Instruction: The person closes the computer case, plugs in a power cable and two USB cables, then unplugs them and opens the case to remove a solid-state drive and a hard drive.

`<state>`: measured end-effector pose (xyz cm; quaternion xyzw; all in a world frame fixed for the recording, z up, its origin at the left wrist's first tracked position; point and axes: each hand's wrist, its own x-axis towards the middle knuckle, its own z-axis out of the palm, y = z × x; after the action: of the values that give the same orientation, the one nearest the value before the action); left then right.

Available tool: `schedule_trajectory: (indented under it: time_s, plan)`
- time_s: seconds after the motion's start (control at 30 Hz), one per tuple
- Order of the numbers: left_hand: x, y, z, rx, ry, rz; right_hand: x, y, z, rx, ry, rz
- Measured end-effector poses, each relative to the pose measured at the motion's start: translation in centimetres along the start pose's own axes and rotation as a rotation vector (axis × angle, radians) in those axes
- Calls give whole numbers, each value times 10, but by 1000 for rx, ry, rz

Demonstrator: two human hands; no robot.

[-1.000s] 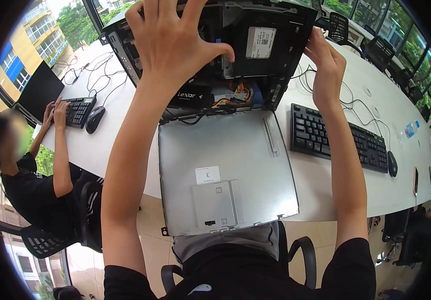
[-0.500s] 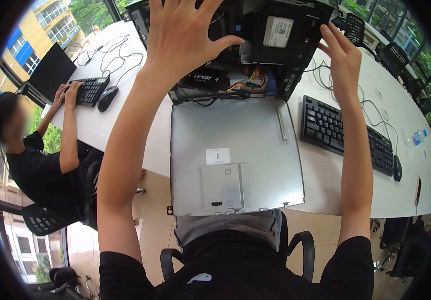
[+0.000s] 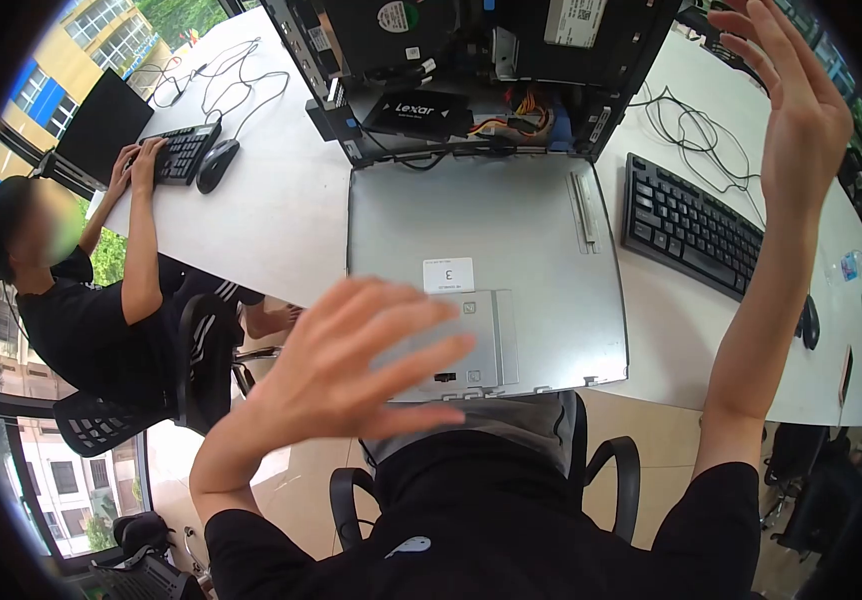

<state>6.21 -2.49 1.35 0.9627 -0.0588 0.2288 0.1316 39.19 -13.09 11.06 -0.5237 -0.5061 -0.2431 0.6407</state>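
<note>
My left hand (image 3: 356, 360), fingers spread and blurred, is over the lower left part of a grey metal side panel (image 3: 541, 230) and holds nothing. The panel lies flat in front of an open black computer case (image 3: 321, 75). Inside the case are a Lexar drive (image 3: 417, 113), coloured cables (image 3: 526, 110) and a metal part with a white label (image 3: 575, 20). Raised at the upper right, my right hand (image 3: 801, 110) has its fingers stretched out, empty, above the table and away from the case.
A black keyboard (image 3: 696, 225) and a mouse (image 3: 809, 322) lie right of the panel, near loose cables (image 3: 696, 125) and a bottle (image 3: 851, 265). At left, a seated person (image 3: 81, 320) types on another keyboard (image 3: 181, 155), beside a mouse (image 3: 217, 166).
My left hand has come down from the top of the case to the panel's lower left. My right hand has moved up and right, away from the case's side.
</note>
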Motion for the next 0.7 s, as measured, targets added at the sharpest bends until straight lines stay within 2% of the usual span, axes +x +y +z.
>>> schedule_trajectory:
  time_s: [0.1, 0.2, 0.33, 0.43, 0.57, 0.7]
  plan:
    - [-28, 14, 12, -10, -60, -29, -9, -18, -13, -43, -274, -103]
    - [-53, 15, 21, 206, -121, -7, -30, -22, -25, -188, -487, -174]
    - [-82, 4, 26, 273, -84, -52, -79, -43, -31, -119, -829, -337]
    - [-98, -5, 31, 283, -70, -63, -117, -57, -57, -213, -1076, -247]
    - [-107, -12, 34, 286, -9, 32, -145, -60, -80, -313, -1135, -158]
    - [-107, -15, 35, 282, 85, 58, -161, -56, -90, -375, -1092, -179]
